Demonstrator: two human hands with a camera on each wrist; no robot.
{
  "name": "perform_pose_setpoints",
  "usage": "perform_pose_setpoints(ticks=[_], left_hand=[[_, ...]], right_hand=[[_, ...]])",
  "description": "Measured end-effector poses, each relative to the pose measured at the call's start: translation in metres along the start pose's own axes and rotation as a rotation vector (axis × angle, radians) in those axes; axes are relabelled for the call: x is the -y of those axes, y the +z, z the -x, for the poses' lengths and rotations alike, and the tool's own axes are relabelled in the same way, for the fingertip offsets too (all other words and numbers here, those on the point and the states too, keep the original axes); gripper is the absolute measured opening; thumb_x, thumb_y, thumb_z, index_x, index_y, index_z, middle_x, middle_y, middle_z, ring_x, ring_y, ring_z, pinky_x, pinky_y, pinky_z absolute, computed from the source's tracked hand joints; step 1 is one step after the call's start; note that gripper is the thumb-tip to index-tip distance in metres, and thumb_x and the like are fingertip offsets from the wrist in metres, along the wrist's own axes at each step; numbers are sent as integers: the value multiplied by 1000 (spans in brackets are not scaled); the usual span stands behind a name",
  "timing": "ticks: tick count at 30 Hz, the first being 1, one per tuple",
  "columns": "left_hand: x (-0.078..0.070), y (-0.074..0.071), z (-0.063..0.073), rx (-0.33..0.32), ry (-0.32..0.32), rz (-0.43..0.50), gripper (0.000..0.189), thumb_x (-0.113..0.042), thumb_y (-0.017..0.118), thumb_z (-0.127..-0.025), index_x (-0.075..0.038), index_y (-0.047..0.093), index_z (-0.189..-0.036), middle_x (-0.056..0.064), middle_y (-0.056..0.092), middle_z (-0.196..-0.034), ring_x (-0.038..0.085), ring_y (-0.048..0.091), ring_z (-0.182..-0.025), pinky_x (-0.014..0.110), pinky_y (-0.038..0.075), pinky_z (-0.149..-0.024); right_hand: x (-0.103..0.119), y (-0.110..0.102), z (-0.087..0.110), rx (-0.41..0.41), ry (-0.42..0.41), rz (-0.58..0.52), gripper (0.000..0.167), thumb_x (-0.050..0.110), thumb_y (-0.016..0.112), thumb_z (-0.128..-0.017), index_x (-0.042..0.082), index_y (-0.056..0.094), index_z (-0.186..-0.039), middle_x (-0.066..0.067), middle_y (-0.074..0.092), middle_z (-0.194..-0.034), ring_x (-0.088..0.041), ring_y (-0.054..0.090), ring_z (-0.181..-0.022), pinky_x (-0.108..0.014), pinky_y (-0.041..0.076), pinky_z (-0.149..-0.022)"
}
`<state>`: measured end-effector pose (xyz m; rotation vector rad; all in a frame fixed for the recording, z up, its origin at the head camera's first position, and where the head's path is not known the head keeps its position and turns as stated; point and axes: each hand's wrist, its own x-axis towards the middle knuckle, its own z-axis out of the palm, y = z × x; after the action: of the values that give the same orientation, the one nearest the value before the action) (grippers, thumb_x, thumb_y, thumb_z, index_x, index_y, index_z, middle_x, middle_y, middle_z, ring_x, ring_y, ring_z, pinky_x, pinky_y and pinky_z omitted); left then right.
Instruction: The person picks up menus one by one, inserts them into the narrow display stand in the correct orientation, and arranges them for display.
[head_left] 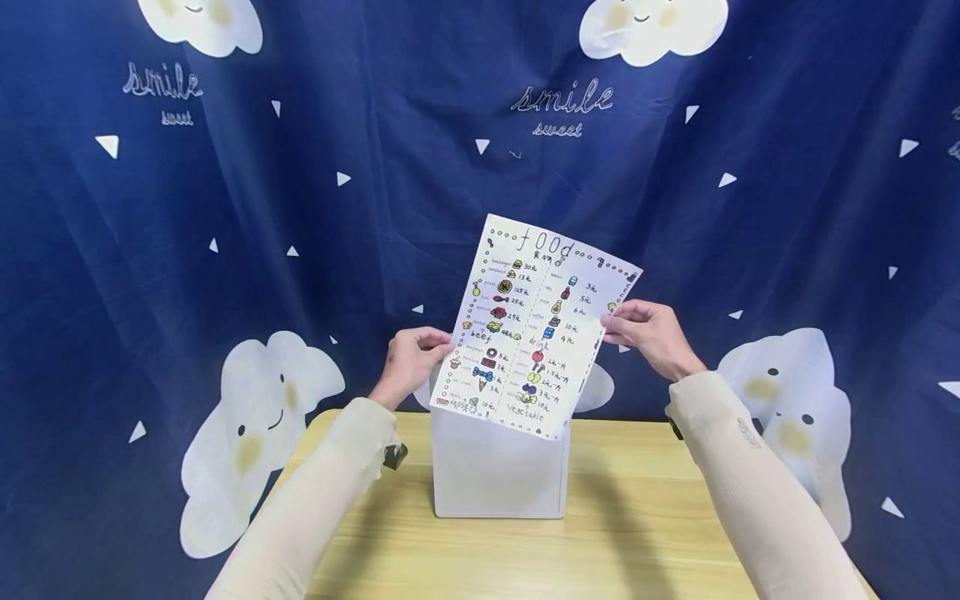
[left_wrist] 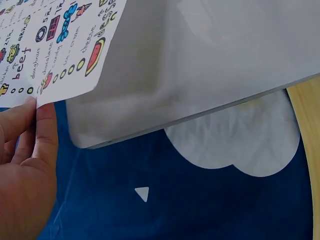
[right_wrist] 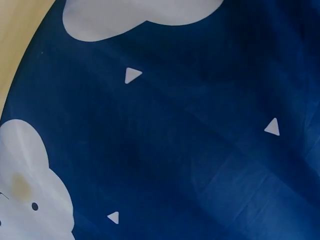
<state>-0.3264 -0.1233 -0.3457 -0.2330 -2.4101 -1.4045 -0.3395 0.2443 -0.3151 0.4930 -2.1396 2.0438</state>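
Left hand (head_left: pixel 408 358): fingers (left_wrist: pixel 47 130) curled, thumb and fingertips pinching the lower left edge of a thin white rectangular paper sheet covered in coloured hand drawings (head_left: pixel 536 333). Right hand (head_left: pixel 652 333): fingers bent, pinching the opposite edge, set higher than the left; out of frame in the right wrist view.

Sheet: one, held up between both hands, crisp straight edges, rotated so its top leans right. Two columns parted by a dashed line; "food" lettered at the head, four section words below: beef, drink, dessert, vegetable. Five drawings with prices above "drink". Small ringed dots run along the border.

Arms: two, in cream long sleeves, reaching inward from the lower corners. Wrists angled toward the sheet. A small black piece (head_left: pixel 395 455) at the left cuff.

Behind the sheet's lower part: one smooth white panel with rounded corners (head_left: pixel 498 475), thin-edged in the left wrist view, its foot on the tabletop. Whether sheet and panel touch, cannot tell.

Tabletop (head_left: pixel 637 500): pale yellow wood, soft lengthwise grain, curved rim.

Beyond: dark blue fabric curtain (head_left: pixel 420 83), loosely creased. Five white cloud prints in the head view, one partly covered by the sheet; scattered small white triangles; "smile sweet" legible twice.
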Motion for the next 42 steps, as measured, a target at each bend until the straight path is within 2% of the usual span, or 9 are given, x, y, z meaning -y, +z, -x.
perform_pose_setpoints(ticks=[3, 7, 10, 16, 22, 26, 33, 42], left_hand=[[-1, -3, -4, -9, 3, 9, 8, -7, 77, -87, -1, 76, -93, 11, 76, -90, 20, 72, -81, 25, 53, -71], [-4, -8, -9, -21, 17, -7, 9, -8, 77, -88, -2, 77, -94, 10, 76, -90, 20, 71, -82, 24, 51, -71], [-7, -12, -13, -23, 38, -21, 9, -9, 76, -88, -2, 77, -94, 10, 76, -90, 20, 71, -83, 28, 52, -75], [-14, -18, -19, -45, 67, -24, 8, -8, 76, -88, -3, 77, -95, 11, 76, -91, 23, 71, -86, 35, 52, -82], [-18, -23, -24, -71, 74, -36, 10, -9, 76, -88, -2, 77, -95, 12, 76, -91, 24, 71, -87, 37, 51, -85], [-21, -25, -27, -101, 86, -34, 9, -8, 76, -87, -2, 77, -94, 12, 76, -91, 24, 71, -86, 36, 50, -86], [-28, -31, -34, -154, 104, -41, 7, -7, 75, -88, -3, 78, -93, 11, 76, -90, 22, 71, -84, 33, 51, -79], [-38, -40, -41, -209, 123, -54, 7, -5, 72, -89, -3, 78, -92, 11, 76, -89, 23, 70, -83, 33, 50, -78]], right_hand=[[5, 3, -4, -6, -15, 3, 7, -6, 69, -90, 0, 68, -87, -5, 73, -86, -13, 72, -80, -32, 58, -76], [10, 5, -9, -5, -31, 11, 2, -4, 70, -90, -4, 68, -89, -5, 73, -86, -14, 72, -80, -33, 58, -76], [16, 8, -12, -10, -36, 14, 7, -3, 71, -90, -8, 66, -93, -6, 73, -88, -15, 72, -81, -33, 58, -75], [26, 13, -17, -31, -41, -14, 7, -6, 70, -89, -1, 66, -87, -4, 72, -86, -13, 70, -82, -32, 59, -74], [33, 18, -22, -56, -49, -30, 9, -7, 69, -89, 1, 67, -86, -4, 71, -86, -14, 70, -83, -32, 59, -74], [38, 22, -27, -76, -56, 6, 8, -5, 70, -90, 2, 68, -86, -5, 72, -87, -14, 70, -84, -32, 59, -74], [48, 30, -35, -112, -73, -5, 7, -3, 72, -89, 1, 67, -85, -5, 72, -86, -14, 70, -83, -34, 59, -75], [60, 38, -43, -127, -90, -37, 8, -3, 74, -87, 1, 68, -84, -5, 71, -84, -15, 70, -81, -33, 59, -74]])
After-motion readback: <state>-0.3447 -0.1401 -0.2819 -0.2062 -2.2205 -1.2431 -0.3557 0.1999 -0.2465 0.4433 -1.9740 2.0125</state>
